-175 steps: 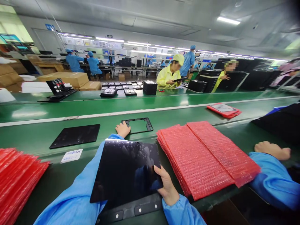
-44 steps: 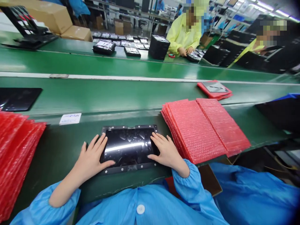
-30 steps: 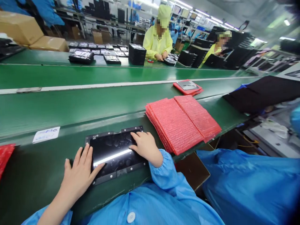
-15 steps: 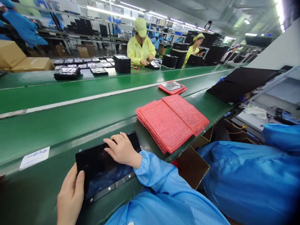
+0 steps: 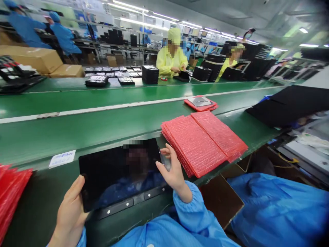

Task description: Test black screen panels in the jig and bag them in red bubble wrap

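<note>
Tablet panel [image 5: 102, 175] over belt [image 5: 77, 133] edge; bubble-wrap bags [image 5: 203, 144] right, paper label [image 5: 62, 159] left.

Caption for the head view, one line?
Left hand grips a glossy black panel over a jig, right hand at its edge, beside red bubble bags on a green conveyor.

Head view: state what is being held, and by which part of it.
The left hand holds a glossy black display panel by its lower left edge, thumb on the front face. The right hand is open at the panel's right edge; whether it touches cannot be told.
</note>
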`<state>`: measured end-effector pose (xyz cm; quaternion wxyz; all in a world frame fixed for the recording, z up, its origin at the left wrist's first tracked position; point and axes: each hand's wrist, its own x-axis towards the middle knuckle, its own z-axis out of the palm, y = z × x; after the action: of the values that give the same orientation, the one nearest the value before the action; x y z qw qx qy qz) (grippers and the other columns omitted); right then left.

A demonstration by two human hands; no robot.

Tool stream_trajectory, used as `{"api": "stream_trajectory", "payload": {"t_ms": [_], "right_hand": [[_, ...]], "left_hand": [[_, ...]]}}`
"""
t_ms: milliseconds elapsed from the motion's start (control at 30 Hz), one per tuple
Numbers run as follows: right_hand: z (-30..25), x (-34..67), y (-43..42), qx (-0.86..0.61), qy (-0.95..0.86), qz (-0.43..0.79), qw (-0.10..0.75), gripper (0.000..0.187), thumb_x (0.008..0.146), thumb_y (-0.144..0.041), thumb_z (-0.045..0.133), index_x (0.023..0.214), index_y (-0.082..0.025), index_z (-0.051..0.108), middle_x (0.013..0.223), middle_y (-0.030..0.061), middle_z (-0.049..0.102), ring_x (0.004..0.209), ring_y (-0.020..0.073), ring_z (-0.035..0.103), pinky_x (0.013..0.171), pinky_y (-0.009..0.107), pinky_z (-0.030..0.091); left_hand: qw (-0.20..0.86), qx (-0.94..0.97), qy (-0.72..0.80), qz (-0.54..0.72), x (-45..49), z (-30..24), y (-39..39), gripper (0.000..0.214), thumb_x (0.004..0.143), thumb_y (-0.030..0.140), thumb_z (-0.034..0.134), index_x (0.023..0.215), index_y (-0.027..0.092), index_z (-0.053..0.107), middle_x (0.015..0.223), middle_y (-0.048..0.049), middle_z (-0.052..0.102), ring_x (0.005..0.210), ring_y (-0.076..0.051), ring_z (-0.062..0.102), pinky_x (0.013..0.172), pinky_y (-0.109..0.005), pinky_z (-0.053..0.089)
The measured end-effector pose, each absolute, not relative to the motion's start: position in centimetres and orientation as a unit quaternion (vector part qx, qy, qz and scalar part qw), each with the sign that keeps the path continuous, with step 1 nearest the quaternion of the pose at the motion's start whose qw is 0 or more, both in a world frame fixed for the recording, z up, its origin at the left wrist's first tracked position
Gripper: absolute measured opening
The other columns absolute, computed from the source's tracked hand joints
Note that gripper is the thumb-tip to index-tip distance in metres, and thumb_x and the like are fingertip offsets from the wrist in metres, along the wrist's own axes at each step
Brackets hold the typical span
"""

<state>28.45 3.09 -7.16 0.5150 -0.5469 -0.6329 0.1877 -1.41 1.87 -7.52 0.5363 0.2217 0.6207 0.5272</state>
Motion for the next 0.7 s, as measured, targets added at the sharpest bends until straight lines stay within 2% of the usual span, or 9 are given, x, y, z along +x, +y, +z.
{"api": "stream_trajectory", "payload": {"t_ms": [100,200,300,400,533,633,700], "right_hand": [[-7.2,29.5,2.1,-0.485,-0.645,0.410,0.425,0.052,0.090,-0.048,0.057,0.134,-0.020,0.053,0.107,0.0081,0.070,0.095,0.0229,0.069,0.082,0.036,0.056],[-6.9,29.5,1.3,-0.459,-0.622,0.516,0.367,0.042,0.093,-0.054,0.052,0.117,-0.021,0.062,0.097,0.0050,0.072,0.082,0.0214,0.073,0.071,0.032,0.058],[-6.8,29.2,0.9,-0.469,-0.618,0.521,0.355,0.038,0.095,-0.052,0.049,0.108,-0.019,0.062,0.075,0.0021,0.072,0.067,0.0195,0.073,0.063,0.030,0.056],[-7.0,29.0,0.9,-0.463,-0.619,0.528,0.352,0.038,0.095,-0.051,0.049,0.109,-0.018,0.061,0.058,-0.0013,0.067,0.061,0.0195,0.072,0.061,0.029,0.055],[-7.9,29.2,1.1,-0.456,-0.605,0.550,0.352,0.048,0.095,-0.057,0.046,0.115,-0.015,0.059,0.052,-0.0009,0.065,0.064,0.0217,0.074,0.055,0.027,0.053],[-8.6,29.6,1.5,-0.460,-0.581,0.562,0.367,0.052,0.094,-0.061,0.045,0.114,-0.015,0.060,0.053,-0.0004,0.065,0.064,0.0219,0.074,0.055,0.027,0.053],[-9.1,29.8,2.1,-0.461,-0.578,0.558,0.377,0.051,0.094,-0.061,0.046,0.111,-0.016,0.061,0.056,-0.0005,0.065,0.062,0.0206,0.073,0.056,0.027,0.053]], "left_hand": [[0.585,0.146,0.582,0.545,-1.1,-6.9,2.4,0.043,0.084,0.054,0.055,0.122,0.038,0.068,0.112,0.0038,0.074,0.110,-0.032,0.067,0.085,-0.045,0.062],[0.611,0.088,0.549,0.563,-1.1,-7.0,2.5,0.034,0.087,0.043,0.054,0.114,0.034,0.072,0.102,0.0030,0.077,0.106,-0.030,0.070,0.086,-0.044,0.062],[0.629,0.040,0.519,0.577,-1.4,-7.5,2.6,0.027,0.088,0.035,0.054,0.106,0.032,0.074,0.097,0.0040,0.078,0.103,-0.027,0.071,0.087,-0.042,0.061],[0.634,0.036,0.511,0.579,-1.7,-8.1,2.8,0.028,0.089,0.036,0.054,0.107,0.030,0.073,0.096,0.0023,0.079,0.101,-0.027,0.072,0.086,-0.041,0.061],[0.628,0.065,0.517,0.578,-1.6,-7.9,2.6,0.032,0.081,0.037,0.063,0.110,0.025,0.072,0.088,-0.0022,0.079,0.092,-0.028,0.074,0.079,-0.039,0.063],[0.631,0.157,0.554,0.519,-1.1,-6.6,1.7,0.050,0.067,0.032,0.080,0.115,0.025,0.069,0.087,-0.0025,0.079,0.082,-0.028,0.075,0.071,-0.038,0.064],[0.602,0.241,0.598,0.472,-0.9,-5.6,0.9,0.059,0.059,0.034,0.086,0.115,0.025,0.069,0.091,-0.0034,0.078,0.082,-0.029,0.075,0.070,-0.039,0.064]]}}
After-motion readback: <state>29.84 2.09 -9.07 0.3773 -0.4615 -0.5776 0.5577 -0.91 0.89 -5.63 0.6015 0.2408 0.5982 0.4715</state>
